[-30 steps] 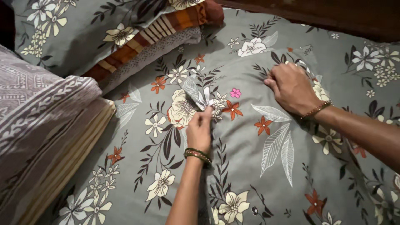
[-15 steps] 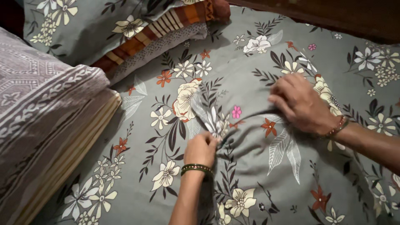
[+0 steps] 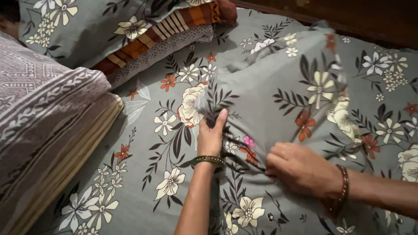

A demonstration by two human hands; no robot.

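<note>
Floral pillow (image 3: 278, 87): one in hands, second (image 3: 87, 26) behind. Left hand (image 3: 211, 137) clenched on its corner; right hand (image 3: 300, 167) gripping lower edge. One folded blanket (image 3: 43, 113) left.

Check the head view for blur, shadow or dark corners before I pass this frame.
Head view: light is warm and dim; the pillow's raised far edge is motion-blurred, while the left hand and right hand look fairly sharp; top right corner falls into dark shadow; no glare.

No packages, labels, signs or screens visible anywhere in frame; only printed floral fabric and folded textiles fill view from upper left to lower right.
</note>
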